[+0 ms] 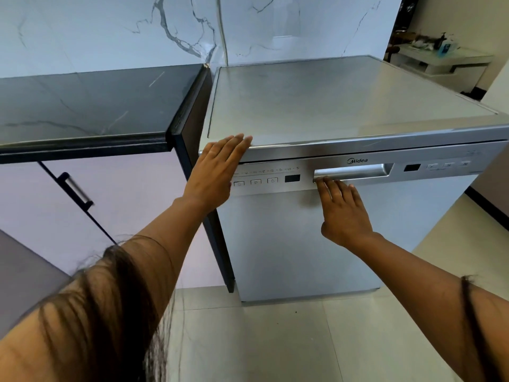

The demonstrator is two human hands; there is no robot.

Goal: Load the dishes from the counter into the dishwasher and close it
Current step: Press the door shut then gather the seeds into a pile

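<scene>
A silver freestanding dishwasher [303, 238] stands with its door up against the body, only a thin dark gap showing under the top panel. My left hand [217, 169] lies flat with straight fingers on the top left front corner. My right hand [341, 208] rests flat against the door, its fingertips touching the lower edge of the recessed handle [355, 172]. No dishes are in view on the black counter [91, 106] or on the dishwasher's top.
A black marble counter with a pale cabinet door and black handle [77, 191] adjoins the dishwasher on the left. A white marble wall rises behind. Pale floor tiles [275, 340] lie in front. A low white table [440, 62] with small items is far right.
</scene>
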